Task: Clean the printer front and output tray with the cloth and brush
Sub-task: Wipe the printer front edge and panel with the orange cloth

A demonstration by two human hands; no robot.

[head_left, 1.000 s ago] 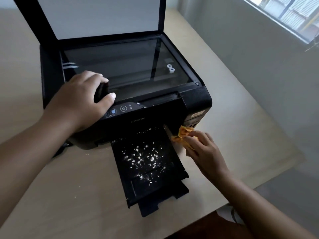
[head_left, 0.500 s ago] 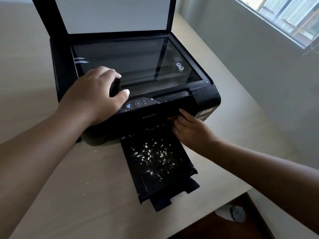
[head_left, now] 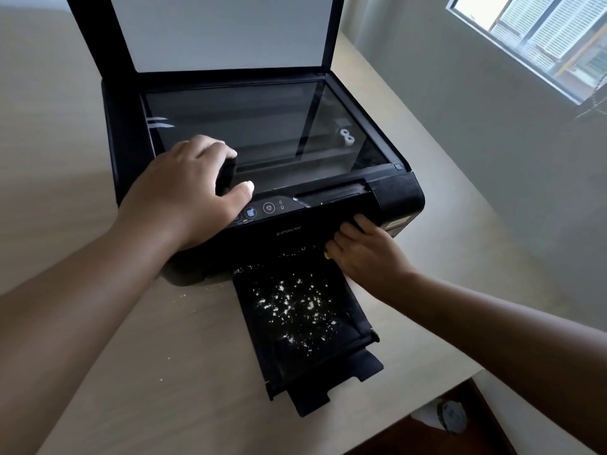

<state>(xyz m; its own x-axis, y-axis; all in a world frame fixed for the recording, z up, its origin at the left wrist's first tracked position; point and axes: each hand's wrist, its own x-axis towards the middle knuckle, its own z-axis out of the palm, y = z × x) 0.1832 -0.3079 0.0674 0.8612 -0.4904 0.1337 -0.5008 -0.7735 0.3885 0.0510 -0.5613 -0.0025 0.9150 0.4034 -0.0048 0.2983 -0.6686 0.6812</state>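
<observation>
**Cloth on the printer front, tray full of white specks**

The left hand rests on the front left part of the printer, with its fingers curled round a small black object at the near edge of the scanner glass. What that object is cannot be told. The thumb lies just above the control buttons.

The black printer stands on the beige table, toward its far edge, with the scanner lid raised upright. A few pale crumbs lie on the table just beside the printer's front left corner.

The output tray is pulled out from the printer front toward the table's near edge. White specks are scattered over its middle.

The right hand is pressed against the right part of the printer front, just above the tray's right rim. Its bent fingers hold the cloth, of which only a small yellow bit shows under the hand.

A window sits in the wall beyond the table's right edge.
</observation>
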